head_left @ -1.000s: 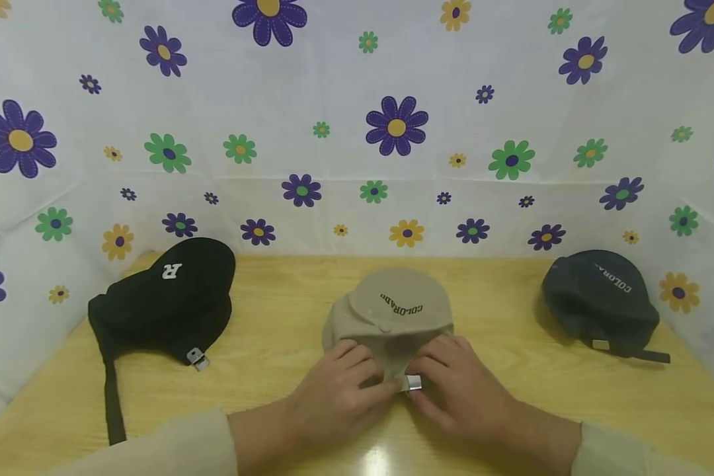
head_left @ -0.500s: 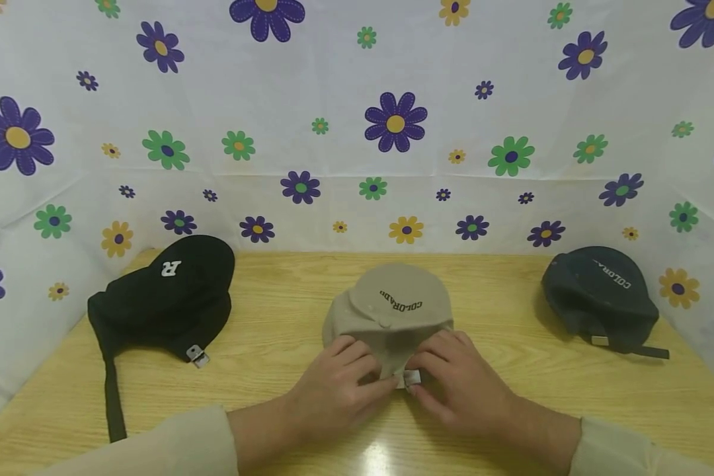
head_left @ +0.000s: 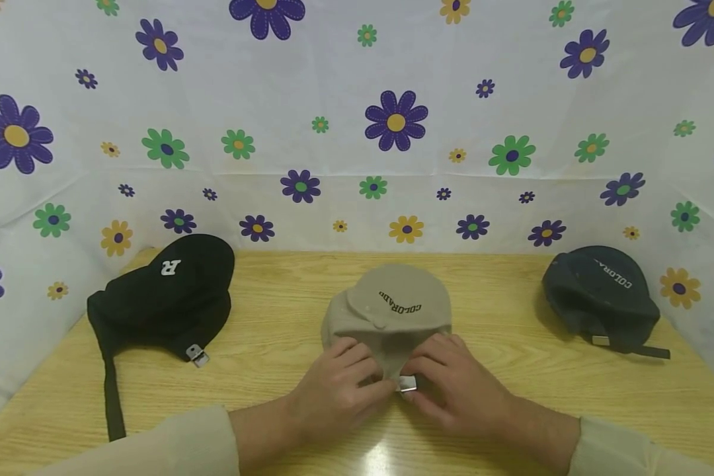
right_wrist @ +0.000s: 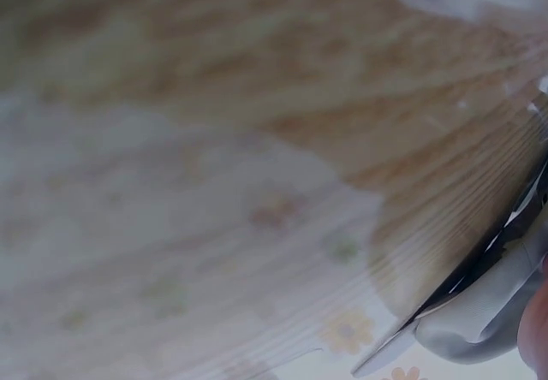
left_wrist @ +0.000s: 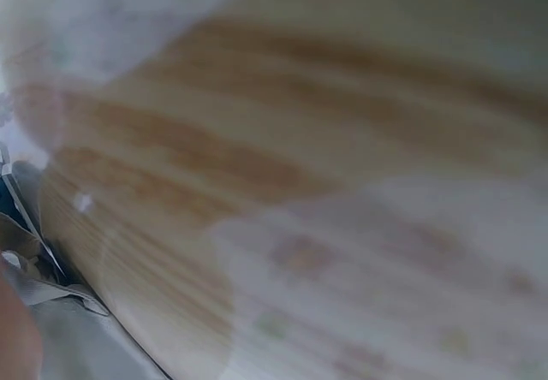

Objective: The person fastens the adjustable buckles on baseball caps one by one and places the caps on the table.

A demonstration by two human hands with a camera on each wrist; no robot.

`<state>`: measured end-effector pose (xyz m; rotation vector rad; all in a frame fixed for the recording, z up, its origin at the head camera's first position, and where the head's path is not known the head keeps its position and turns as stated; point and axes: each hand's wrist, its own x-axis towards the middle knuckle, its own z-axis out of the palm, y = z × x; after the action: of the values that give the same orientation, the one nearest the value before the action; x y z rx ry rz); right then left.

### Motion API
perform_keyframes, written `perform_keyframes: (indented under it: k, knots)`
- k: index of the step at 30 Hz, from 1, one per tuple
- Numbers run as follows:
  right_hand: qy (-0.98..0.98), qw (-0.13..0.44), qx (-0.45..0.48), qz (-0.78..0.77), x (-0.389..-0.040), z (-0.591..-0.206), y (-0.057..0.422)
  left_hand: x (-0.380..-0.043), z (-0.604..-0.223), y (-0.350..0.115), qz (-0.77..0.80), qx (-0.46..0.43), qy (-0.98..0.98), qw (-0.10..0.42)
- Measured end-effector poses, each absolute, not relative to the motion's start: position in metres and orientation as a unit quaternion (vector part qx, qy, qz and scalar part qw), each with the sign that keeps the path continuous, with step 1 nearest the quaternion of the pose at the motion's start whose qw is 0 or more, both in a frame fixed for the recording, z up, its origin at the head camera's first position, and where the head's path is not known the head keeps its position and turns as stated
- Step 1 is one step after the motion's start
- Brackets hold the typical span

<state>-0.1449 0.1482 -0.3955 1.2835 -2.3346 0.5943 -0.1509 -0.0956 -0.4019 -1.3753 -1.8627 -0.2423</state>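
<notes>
In the head view, a beige baseball cap [head_left: 401,281] lettered COLORADO sits mid-table with its back strap facing the person. A small silver metal buckle [head_left: 407,383] shows on the strap. My left hand [head_left: 342,387] pinches the strap just left of the buckle, its other fingers bent against the cap's edge. Curled at the buckle's right side, my right hand [head_left: 464,387] grips the cap by the strap, thumb below the buckle. The strap's end is hidden by the fingers. Both wrist views show mostly blurred wood grain, with a sliver of hand at the edge.
A black cap [head_left: 184,297] with a white R lies at the left, its long strap [head_left: 113,403] hanging loose toward the front and its metal clasp [head_left: 198,356] exposed. A dark navy cap [head_left: 603,297] sits at the right. Behind the wooden table [head_left: 285,277] hangs a flower-print cloth [head_left: 333,79].
The buckle has shifted a little left, toward my left fingertips, and its metal face has tilted. Both hands keep their hold on the strap. The other two caps stay where they were.
</notes>
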Motion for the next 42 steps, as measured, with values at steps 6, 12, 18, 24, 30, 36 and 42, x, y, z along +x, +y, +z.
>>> perform_keyframes:
  k: [6, 12, 18, 24, 30, 36, 42]
  knots:
    - [-0.837, 0.195, 0.464, 0.216, -0.1434, -0.3955, 0.1478, -0.1508, -0.4028, -0.0950, -0.113, -0.551, -0.728, 0.392]
    - [-0.825, 0.199, 0.481, 0.219, -0.1446, -0.3970, 0.1452, -0.1502, -0.4032, -0.0941, -0.122, -0.565, -0.716, 0.392]
    - [-0.823, 0.202, 0.484, 0.218, -0.1447, -0.3969, 0.1446, -0.1484, -0.4022, -0.0921, -0.122, -0.563, -0.718, 0.392]
    - [-0.824, 0.206, 0.479, 0.220, -0.1449, -0.3959, 0.1455, -0.1490, -0.4010, -0.0933, -0.116, -0.531, -0.749, 0.378]
    - [-0.828, 0.202, 0.477, 0.215, -0.1445, -0.3966, 0.1463, -0.1512, -0.4022, -0.0962, -0.107, -0.530, -0.761, 0.359]
    - [-0.831, 0.198, 0.474, 0.213, -0.1442, -0.3957, 0.1467, -0.1521, -0.4033, -0.0963, -0.100, -0.537, -0.755, 0.363]
    - [-0.832, 0.199, 0.472, 0.213, -0.1446, -0.3950, 0.1459, -0.1520, -0.4027, -0.0949, -0.109, -0.536, -0.751, 0.369]
